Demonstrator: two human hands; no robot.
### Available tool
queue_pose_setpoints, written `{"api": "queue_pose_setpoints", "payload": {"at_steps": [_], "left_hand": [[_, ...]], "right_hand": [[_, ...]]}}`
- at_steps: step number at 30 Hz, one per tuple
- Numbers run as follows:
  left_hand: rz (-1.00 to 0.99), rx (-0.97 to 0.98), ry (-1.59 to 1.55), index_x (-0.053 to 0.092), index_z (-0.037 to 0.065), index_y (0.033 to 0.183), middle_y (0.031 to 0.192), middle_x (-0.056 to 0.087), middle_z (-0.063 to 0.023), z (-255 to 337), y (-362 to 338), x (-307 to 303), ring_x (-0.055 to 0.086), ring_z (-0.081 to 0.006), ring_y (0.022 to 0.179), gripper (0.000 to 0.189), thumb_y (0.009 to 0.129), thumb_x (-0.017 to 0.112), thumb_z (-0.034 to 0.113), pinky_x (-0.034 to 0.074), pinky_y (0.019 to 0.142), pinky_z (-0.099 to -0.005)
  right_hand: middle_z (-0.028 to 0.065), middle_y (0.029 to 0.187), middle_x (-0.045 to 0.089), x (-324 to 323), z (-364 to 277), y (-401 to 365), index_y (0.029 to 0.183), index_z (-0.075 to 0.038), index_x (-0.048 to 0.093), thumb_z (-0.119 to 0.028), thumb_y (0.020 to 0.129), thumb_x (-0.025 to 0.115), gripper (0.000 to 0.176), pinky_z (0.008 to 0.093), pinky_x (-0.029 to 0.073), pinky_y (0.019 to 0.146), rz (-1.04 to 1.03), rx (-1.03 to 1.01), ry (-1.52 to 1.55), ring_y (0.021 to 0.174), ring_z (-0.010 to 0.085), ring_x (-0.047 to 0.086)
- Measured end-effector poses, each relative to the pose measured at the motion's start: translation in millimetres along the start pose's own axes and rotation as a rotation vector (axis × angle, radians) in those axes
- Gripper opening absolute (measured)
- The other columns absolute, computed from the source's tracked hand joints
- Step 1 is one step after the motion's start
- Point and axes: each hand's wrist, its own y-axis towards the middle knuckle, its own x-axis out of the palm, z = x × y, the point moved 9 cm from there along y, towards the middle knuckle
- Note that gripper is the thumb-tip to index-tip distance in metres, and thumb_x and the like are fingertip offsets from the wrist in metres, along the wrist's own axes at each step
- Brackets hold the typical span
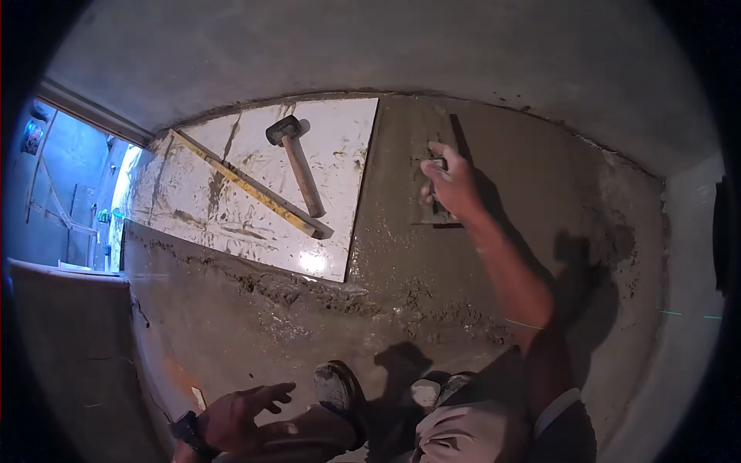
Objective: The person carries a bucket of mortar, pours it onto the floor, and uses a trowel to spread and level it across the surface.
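Note:
My right hand [449, 181] is closed around the handle of a long flat trowel [432, 166], which lies on the wet grey mortar [394, 147] to the right of the white tiles. The trowel's blade is smeared with mortar. Low in the view, near my leg, my left hand [245, 417] holds nothing, its fingers apart. A mallet [301, 166] with a black head and wooden handle rests on the white tiles [340, 131]. Beside it lies a yellow level or straight bar [247, 187], also on the tiles.
Grey walls [432, 46] bound the floor at the back and right. A doorway [77, 185] with blue light is at the left. Rough mortar clumps [285, 293] run along the near edge of the tiles. My shoes [337, 386] are at the bottom.

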Motion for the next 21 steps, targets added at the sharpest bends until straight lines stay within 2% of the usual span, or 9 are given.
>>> {"api": "queue_pose_setpoints", "payload": {"at_steps": [1, 3, 5, 6, 10, 13, 15, 16, 21], "left_hand": [[-0.004, 0.027, 0.013, 0.047, -0.001, 0.134, 0.108, 0.067, -0.0191, 11, 0, -2, 0.069, -0.0287, 0.093, 0.068, 0.081, 0.077, 0.028, 0.055, 0.080, -0.0370], [-0.005, 0.093, -0.032, 0.047, -0.001, 0.134, 0.108, 0.066, -0.0192, 45, 0, -8, 0.068, -0.0285, 0.094, 0.069, 0.081, 0.076, 0.032, 0.055, 0.081, -0.0374], [-0.057, 0.093, 0.073, 0.047, 0.000, 0.134, 0.109, 0.066, -0.0188, 56, -7, -8, 0.068, -0.0293, 0.095, 0.069, 0.082, 0.074, 0.038, 0.055, 0.082, -0.0389], [0.043, 0.405, 0.179, 0.049, 0.000, 0.133, 0.115, 0.064, -0.0191, 73, -15, -12, 0.065, -0.0353, 0.094, 0.061, 0.085, 0.068, 0.032, 0.053, 0.080, -0.0430], [0.048, 0.402, 0.231, 0.048, -0.001, 0.133, 0.116, 0.061, -0.0209, 99, -27, -4, 0.063, -0.0375, 0.094, 0.062, 0.084, 0.063, 0.034, 0.052, 0.083, -0.0444], [0.107, 0.510, 0.292, 0.046, 0.001, 0.135, 0.119, 0.058, -0.0206, 108, -36, -2, 0.061, -0.0354, 0.101, 0.063, 0.086, 0.058, 0.038, 0.048, 0.090, -0.0439], [0.043, 0.570, 0.351, 0.044, 0.002, 0.137, 0.121, 0.056, -0.0205, 107, -43, 6, 0.056, -0.0350, 0.110, 0.064, 0.087, 0.054, 0.040, 0.042, 0.098, -0.0452], [0.021, 0.538, 0.392, 0.043, 0.002, 0.138, 0.122, 0.054, -0.0202, 102, -44, 8, 0.053, -0.0361, 0.114, 0.065, 0.088, 0.053, 0.041, 0.037, 0.102, -0.0464], [0.019, 0.511, 0.305, 0.040, 0.002, 0.140, 0.122, 0.053, -0.0207, 86, -47, -2, 0.052, -0.0366, 0.111, 0.069, 0.086, 0.053, 0.043, 0.037, 0.100, -0.0471]], "right_hand": [[0.0114, 0.086, 0.063, 13, 4, 9, 0.130, 0.003, 0.047, -0.012, 0.091, 0.060, 0.043, 0.0277, 0.049, 0.046, 0.013, 0.002, 0.001, 0.053, 0.0139, 0.060], [0.0112, 0.085, 0.063, 34, 6, 24, 0.129, 0.004, 0.047, -0.009, 0.092, 0.058, 0.041, 0.0287, 0.049, 0.044, 0.030, -0.003, 0.003, 0.054, 0.0145, 0.061], [0.0123, 0.085, 0.062, 54, 4, 38, 0.127, 0.004, 0.047, -0.009, 0.092, 0.058, 0.039, 0.0296, 0.049, 0.043, 0.039, -0.002, -0.063, 0.053, 0.0144, 0.060], [0.0136, 0.084, 0.062, 63, 4, 45, 0.125, 0.004, 0.048, -0.007, 0.092, 0.057, 0.036, 0.0304, 0.048, 0.042, 0.042, 0.028, -0.062, 0.052, 0.0153, 0.060], [0.0145, 0.091, 0.063, 88, 0, 76, 0.123, 0.006, 0.049, -0.009, 0.092, 0.057, 0.035, 0.0299, 0.049, 0.043, 0.036, 0.047, -0.163, 0.054, 0.0147, 0.059], [0.0148, 0.090, 0.063, 95, 0, 91, 0.121, 0.006, 0.050, -0.009, 0.092, 0.058, 0.034, 0.0305, 0.049, 0.044, 0.061, 0.052, -0.220, 0.054, 0.0152, 0.059], [0.0143, 0.089, 0.063, 96, 6, 97, 0.120, 0.006, 0.051, -0.009, 0.091, 0.058, 0.033, 0.0316, 0.049, 0.045, 0.097, 0.102, -0.193, 0.053, 0.0159, 0.058], [0.0143, 0.089, 0.063, 98, 7, 99, 0.120, 0.006, 0.051, -0.009, 0.091, 0.058, 0.033, 0.0316, 0.049, 0.045, 0.090, 0.106, -0.198, 0.053, 0.0159, 0.058], [0.0137, 0.089, 0.062, 101, 12, 111, 0.115, 0.005, 0.053, -0.011, 0.092, 0.057, 0.028, 0.0330, 0.049, 0.049, 0.087, 0.117, -0.200, 0.058, 0.0172, 0.058]]}}
